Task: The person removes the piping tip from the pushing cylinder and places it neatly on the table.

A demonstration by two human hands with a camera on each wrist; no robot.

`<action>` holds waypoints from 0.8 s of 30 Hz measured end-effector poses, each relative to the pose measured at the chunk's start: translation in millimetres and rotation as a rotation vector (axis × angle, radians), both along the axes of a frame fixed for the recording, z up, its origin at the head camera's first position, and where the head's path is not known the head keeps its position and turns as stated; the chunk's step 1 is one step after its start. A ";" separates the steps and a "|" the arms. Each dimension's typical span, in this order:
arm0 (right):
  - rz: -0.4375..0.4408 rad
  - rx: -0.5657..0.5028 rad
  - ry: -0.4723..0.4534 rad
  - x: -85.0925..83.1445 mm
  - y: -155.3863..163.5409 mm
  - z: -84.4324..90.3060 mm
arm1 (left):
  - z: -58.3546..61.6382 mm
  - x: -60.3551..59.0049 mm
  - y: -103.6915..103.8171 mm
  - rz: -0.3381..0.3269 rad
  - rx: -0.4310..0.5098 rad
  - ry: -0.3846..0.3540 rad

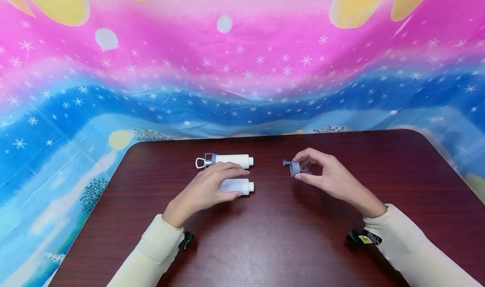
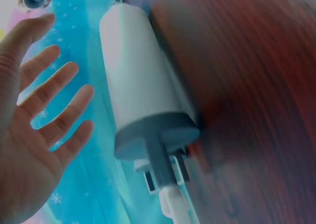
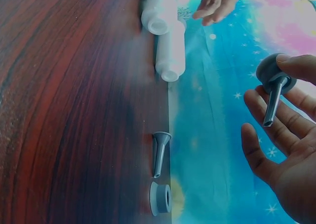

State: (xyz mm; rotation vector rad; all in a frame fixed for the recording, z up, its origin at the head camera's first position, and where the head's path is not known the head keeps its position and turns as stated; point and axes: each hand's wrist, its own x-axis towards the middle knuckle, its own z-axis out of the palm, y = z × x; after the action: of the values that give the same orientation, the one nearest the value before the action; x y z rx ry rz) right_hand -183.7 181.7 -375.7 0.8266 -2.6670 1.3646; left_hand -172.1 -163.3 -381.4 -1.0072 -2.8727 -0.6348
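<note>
1. The left hand (image 1: 206,190) hovers over the near tube (image 1: 236,186), fingers (image 2: 59,85) straight and spread. In the left wrist view the palm is open and holds nothing. Whether the fingertips touch the tube I cannot tell.
2. The near tube is white and lies on its side on the tabletop (image 1: 265,236), left of centre, its short neck pointing right.
3. Just beyond it lies the far tube (image 1: 231,159), parallel and also white, with a grey collar and a white ring handle at its left end. The left wrist view shows this end close up (image 2: 148,100). The two tubes lie just beside each other.
4. The right hand (image 1: 329,177) is raised right of centre, well apart from the tubes. Its thumb and fingertips pinch a grey nozzle (image 1: 293,167).
5. The nozzle has a round base and a thin spout. The spout points left in the head view. The right wrist view shows it held at the base by a fingertip (image 3: 274,83), with the other fingers loosely spread below.
6. In the right wrist view two more grey parts lie on the tabletop: a cone (image 3: 159,154) and, beside it, a ring (image 3: 160,198).
7. A starry pink and blue cloth (image 1: 242,68) hangs behind the tabletop.
</note>
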 end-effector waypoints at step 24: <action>0.011 -0.042 0.020 -0.8 -4.4 -2.6 | -0.6 -0.1 60.7 -0.111 0.181 0.252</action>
State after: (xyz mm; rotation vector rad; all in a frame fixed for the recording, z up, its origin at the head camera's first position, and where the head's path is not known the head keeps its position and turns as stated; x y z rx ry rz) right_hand -184.5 177.3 -378.3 0.8475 -2.6132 1.4026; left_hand -172.2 -102.7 -382.0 -1.1345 -2.5088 -0.7035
